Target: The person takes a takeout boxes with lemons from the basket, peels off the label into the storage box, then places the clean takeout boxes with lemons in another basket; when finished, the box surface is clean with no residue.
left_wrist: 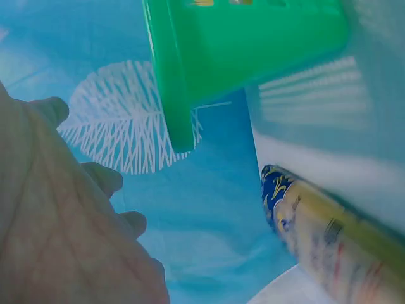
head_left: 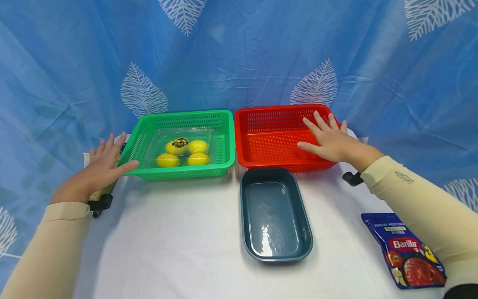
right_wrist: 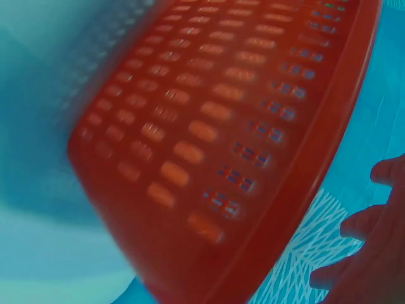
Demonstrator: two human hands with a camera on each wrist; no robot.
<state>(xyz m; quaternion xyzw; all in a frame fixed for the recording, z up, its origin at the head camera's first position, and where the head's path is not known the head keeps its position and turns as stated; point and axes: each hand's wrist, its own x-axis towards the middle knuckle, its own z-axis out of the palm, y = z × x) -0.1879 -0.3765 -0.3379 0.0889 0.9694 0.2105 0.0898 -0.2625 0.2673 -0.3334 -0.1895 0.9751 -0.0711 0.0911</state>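
A: Quick status pls, red basket [head_left: 270,145] first.
B: On the white table [head_left: 168,236], nothing seen in it. Green basket [head_left: 186,173] is just left of it, w/ a clear box [head_left: 186,150] of lemons [head_left: 198,159] inside.
A: Hands?
B: Right hand [head_left: 332,144] shows over the red basket's R end in the head view, fingers spread, gripping nothing. Left hand [head_left: 98,170] is well left of the red basket, beside the green one's outer end, also fingers spread, nothing held. Wrist views show cloth b/w each hand & its nearest basket.
A: So which step?
B: My read: a hands-free stage, no grip made. If a basket's to be handled, next move calls for bringing fingers & thumb to the rim, then curling them round it. Lemons would want it kept level, imo.
A: Rest?
B: Blue-grey dish [head_left: 274,207] right in front of the red basket, sauce pouch [head_left: 405,253] farther out, front-R of it. Far L of it, a yellowish pkg [left_wrist: 342,244], partly hidden & blurry, so can't ID it. Blue curtain [head_left: 239,54] behind.
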